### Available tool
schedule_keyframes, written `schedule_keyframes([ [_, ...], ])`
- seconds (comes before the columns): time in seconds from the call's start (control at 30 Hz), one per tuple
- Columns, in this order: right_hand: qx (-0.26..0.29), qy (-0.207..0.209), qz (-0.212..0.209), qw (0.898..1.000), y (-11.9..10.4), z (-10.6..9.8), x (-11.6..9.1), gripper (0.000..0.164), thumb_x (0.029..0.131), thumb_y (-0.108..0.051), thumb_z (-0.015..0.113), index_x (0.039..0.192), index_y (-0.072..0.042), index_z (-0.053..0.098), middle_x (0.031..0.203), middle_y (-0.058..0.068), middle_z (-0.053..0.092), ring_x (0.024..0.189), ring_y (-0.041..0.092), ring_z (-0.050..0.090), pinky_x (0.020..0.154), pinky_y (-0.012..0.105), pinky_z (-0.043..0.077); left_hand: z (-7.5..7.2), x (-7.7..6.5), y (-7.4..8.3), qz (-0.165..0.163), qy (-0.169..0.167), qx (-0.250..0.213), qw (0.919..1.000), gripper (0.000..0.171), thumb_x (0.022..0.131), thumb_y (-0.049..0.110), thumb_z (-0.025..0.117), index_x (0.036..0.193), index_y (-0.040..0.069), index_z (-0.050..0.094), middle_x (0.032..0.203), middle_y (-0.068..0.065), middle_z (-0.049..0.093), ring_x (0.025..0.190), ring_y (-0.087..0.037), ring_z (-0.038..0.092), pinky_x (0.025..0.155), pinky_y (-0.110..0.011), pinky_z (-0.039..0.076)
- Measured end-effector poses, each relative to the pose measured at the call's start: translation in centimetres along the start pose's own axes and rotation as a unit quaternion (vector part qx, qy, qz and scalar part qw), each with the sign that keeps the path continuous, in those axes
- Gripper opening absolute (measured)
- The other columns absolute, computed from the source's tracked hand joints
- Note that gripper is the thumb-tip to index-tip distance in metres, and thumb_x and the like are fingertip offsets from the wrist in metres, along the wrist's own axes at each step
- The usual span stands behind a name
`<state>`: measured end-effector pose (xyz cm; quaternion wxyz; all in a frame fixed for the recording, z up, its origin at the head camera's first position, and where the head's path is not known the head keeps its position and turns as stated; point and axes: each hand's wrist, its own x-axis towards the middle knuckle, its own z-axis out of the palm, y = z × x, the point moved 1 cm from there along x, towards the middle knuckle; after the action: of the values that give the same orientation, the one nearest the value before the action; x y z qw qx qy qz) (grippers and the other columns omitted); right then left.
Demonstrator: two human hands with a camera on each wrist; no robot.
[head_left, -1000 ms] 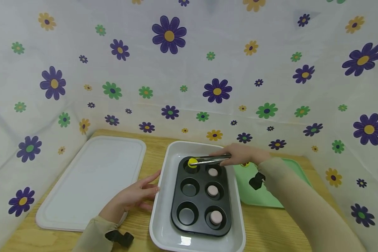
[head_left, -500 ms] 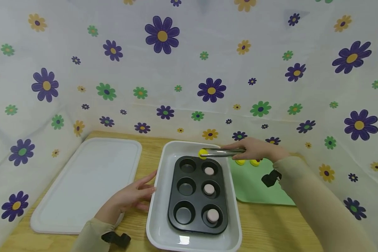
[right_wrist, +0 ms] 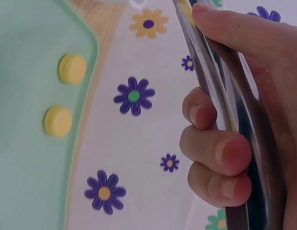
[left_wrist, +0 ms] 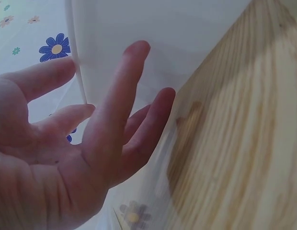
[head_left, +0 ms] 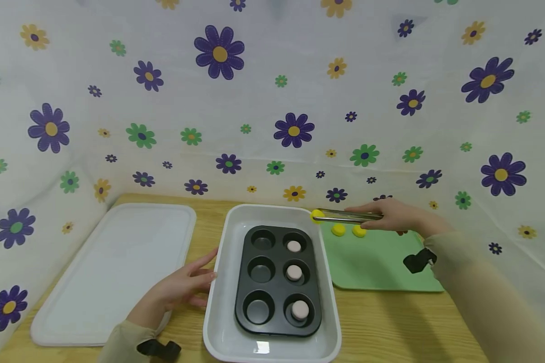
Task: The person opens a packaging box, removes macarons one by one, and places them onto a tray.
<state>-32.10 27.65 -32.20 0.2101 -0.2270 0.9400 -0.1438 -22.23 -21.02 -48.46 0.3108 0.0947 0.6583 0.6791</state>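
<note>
My right hand (head_left: 397,214) grips metal tongs (head_left: 347,217). Between their tips is a yellow macaron (head_left: 317,216), held over the far right corner of the deep white tray (head_left: 222,302). In the right wrist view several fingers (right_wrist: 215,151) curl round the tongs. My left hand (head_left: 183,285) touches the tray's left outer wall with its fingers relaxed and spread. Inside the tray lies a dark muffin pan (head_left: 278,282). Its right column holds a pink macaron (head_left: 300,310) in each of three cups; the left cups are bare. Two yellow macarons (head_left: 338,229) lie on the green tray (head_left: 381,264).
A flat white board (head_left: 113,272) lies at the left on the wooden table (head_left: 372,322). Behind everything hangs a flowered sheet (head_left: 254,91), which also closes off both sides. The green tray sits right beside the white tray.
The tongs have lifted the yellow macaron from the pan's far left cup and carried it right to the white tray's far right corner. My left hand stays at the tray wall.
</note>
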Motion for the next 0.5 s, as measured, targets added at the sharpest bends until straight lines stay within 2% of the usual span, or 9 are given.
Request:
schedule_keyframes([
  [0.03,0.0,0.002,0.006,1.0,0.3,-0.1,-0.4,0.055,0.096,-0.041,0.063,0.148,-0.035,0.046,0.1,0.008,0.059,0.042,0.008,0.029,0.039,0.023,0.036,0.0,0.0,0.0,-0.001,0.001,-0.001,1.0,0.079,0.102,0.029,0.056,0.16,0.027,0.003,0.152,-0.035,0.032,0.117,-0.03,0.063,0.084,-0.049,0.06],
  [0.1,-0.002,0.01,0.012,1.0,0.8,-0.1,-1.1,0.055,0.096,-0.04,0.063,0.148,-0.034,0.047,0.099,0.007,0.06,0.041,0.008,0.03,0.038,0.024,0.037,-0.1,-0.1,-0.1,-0.003,0.002,-0.001,1.0,0.079,0.102,0.029,0.056,0.16,0.028,0.003,0.152,-0.035,0.031,0.117,-0.03,0.063,0.084,-0.049,0.06],
  [0.13,-0.004,0.015,0.013,1.0,1.1,-0.2,-1.5,0.055,0.096,-0.039,0.063,0.148,-0.033,0.047,0.104,0.006,0.061,0.041,0.008,0.03,0.038,0.024,0.038,-0.1,-0.1,-0.1,-0.003,0.002,-0.001,1.0,0.079,0.102,0.029,0.056,0.16,0.028,0.003,0.152,-0.035,0.03,0.116,-0.03,0.063,0.084,-0.049,0.06],
  [0.2,-0.008,0.023,0.016,1.0,1.8,-0.2,-2.2,0.055,0.096,-0.038,0.064,0.148,-0.03,0.047,0.104,0.01,0.063,0.041,0.008,0.031,0.038,0.024,0.039,-0.1,-0.1,-0.1,-0.004,0.0,-0.002,1.0,0.078,0.102,0.029,0.055,0.16,0.028,0.003,0.153,-0.035,0.03,0.116,-0.03,0.063,0.084,-0.049,0.06],
  [0.27,-0.007,0.032,0.02,0.999,2.6,-0.2,-2.9,0.056,0.096,-0.039,0.064,0.148,-0.028,0.048,0.12,0.014,0.063,0.04,0.008,0.033,0.038,0.025,0.04,-0.1,-0.1,0.0,-0.005,-0.002,-0.001,1.0,0.078,0.102,0.03,0.055,0.16,0.028,0.002,0.153,-0.035,0.03,0.116,-0.03,0.063,0.084,-0.048,0.06],
  [0.37,0.004,0.036,0.036,0.999,4.1,-0.3,-3.9,0.057,0.096,-0.04,0.064,0.148,-0.026,0.047,0.133,0.022,0.058,0.041,0.008,0.034,0.038,0.024,0.04,-0.1,-0.1,0.1,-0.006,-0.004,0.001,1.0,0.078,0.102,0.03,0.055,0.16,0.028,0.002,0.152,-0.035,0.03,0.115,-0.029,0.064,0.084,-0.047,0.06],
  [0.5,0.021,0.042,0.063,0.997,6.3,-0.4,-5.5,0.06,0.097,-0.039,0.062,0.151,-0.023,0.044,0.136,0.03,0.055,0.04,0.009,0.034,0.038,0.026,0.041,0.0,0.0,0.3,-0.006,-0.004,0.004,1.0,0.079,0.102,0.03,0.055,0.16,0.027,0.001,0.152,-0.035,0.031,0.114,-0.028,0.064,0.084,-0.045,0.06],
])
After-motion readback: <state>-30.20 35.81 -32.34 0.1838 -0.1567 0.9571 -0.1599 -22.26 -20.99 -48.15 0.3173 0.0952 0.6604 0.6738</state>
